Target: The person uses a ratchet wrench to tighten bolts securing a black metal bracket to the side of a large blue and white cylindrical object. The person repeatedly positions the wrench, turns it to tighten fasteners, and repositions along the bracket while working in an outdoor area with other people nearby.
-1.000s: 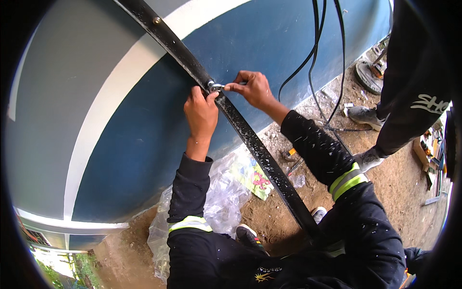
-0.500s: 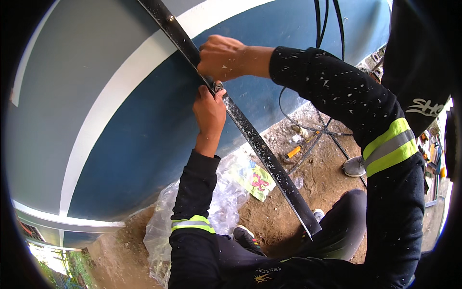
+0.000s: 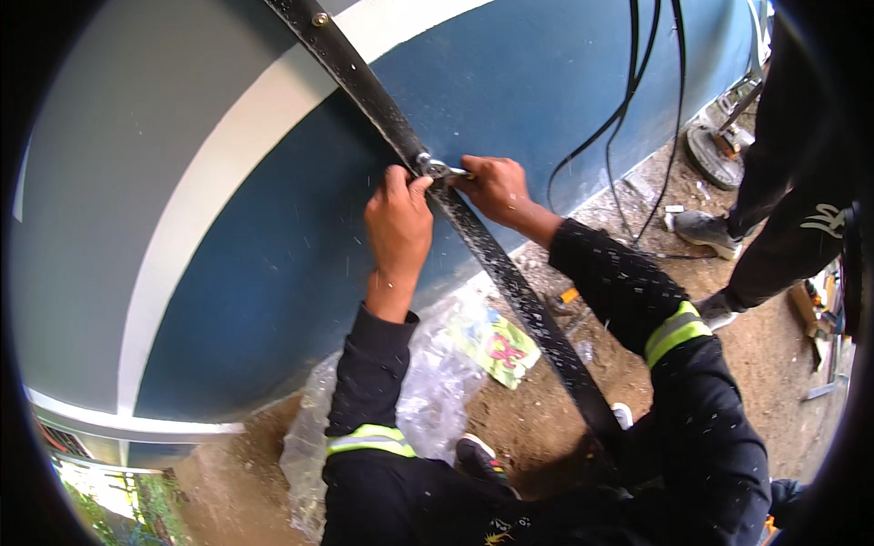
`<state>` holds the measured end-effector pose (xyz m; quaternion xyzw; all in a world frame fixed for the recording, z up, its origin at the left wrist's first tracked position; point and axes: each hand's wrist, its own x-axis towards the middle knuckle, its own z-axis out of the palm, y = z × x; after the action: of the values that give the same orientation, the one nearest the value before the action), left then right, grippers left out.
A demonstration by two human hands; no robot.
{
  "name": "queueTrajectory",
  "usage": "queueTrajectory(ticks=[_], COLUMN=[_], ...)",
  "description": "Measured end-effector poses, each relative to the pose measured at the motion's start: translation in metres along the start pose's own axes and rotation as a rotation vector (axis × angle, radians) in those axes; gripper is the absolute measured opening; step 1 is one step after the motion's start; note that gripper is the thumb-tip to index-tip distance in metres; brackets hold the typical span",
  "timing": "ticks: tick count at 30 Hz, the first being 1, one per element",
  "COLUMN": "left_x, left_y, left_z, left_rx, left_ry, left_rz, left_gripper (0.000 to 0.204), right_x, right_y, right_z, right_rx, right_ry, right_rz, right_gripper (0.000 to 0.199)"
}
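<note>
Our right hand (image 3: 492,187) has come back down from above the strip; half a second ago that arm crossed high over it, now it sits just right of the fitting. Left hand (image 3: 398,223) hasn't moved off the strip.

Count: one long black metal strip (image 3: 510,282) running diagonally from far left to near right against the blue wall (image 3: 273,273); one small silver wrench (image 3: 442,169) at the strip, mid-length; one screw head (image 3: 320,18) higher up the strip.

Right fingers are closed on the wrench handle. Left fingers curl against the strip's left edge; can't tell whether they clamp it or just press.

Two black cables (image 3: 637,109) hang on the right. One clear plastic bag (image 3: 428,391) lies on the dirt below our arms, touching the wall base. Another person's legs (image 3: 783,209) stand far right, well apart from us. Open ground between the strip and those legs.
</note>
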<state>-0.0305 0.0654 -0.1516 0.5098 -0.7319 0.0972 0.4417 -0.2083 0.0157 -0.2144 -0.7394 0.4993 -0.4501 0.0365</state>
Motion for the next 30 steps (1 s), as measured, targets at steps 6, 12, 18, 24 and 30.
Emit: queueTrajectory(ticks=[6,12,18,24,30], left_x=[-0.002,0.001,-0.002,0.018,0.036], left_y=[-0.005,0.004,0.030,0.039,0.034], left_z=[0.001,-0.018,-0.032,-0.010,-0.002], left_rx=[-0.034,-0.155,0.279,0.801,1.118], left_ry=[0.002,-0.100,0.104,0.100,-0.111], left_rz=[0.031,-0.015,0.288,0.584,0.734], left_gripper=[0.021,0.018,0.021,0.012,0.009], right_x=[0.004,-0.019,-0.077,-0.155,-0.238], right_y=[0.022,0.003,0.053,0.078,0.088], right_z=[0.000,-0.036,-0.065,-0.046,-0.029], right_rx=[0.012,0.206,0.378,0.332,0.179], right_ry=[-0.032,0.018,-0.068,-0.306,-0.529], right_rz=[-0.033,0.150,0.415,0.728,0.829], right_gripper=[0.026,0.026,0.026,0.031,0.032])
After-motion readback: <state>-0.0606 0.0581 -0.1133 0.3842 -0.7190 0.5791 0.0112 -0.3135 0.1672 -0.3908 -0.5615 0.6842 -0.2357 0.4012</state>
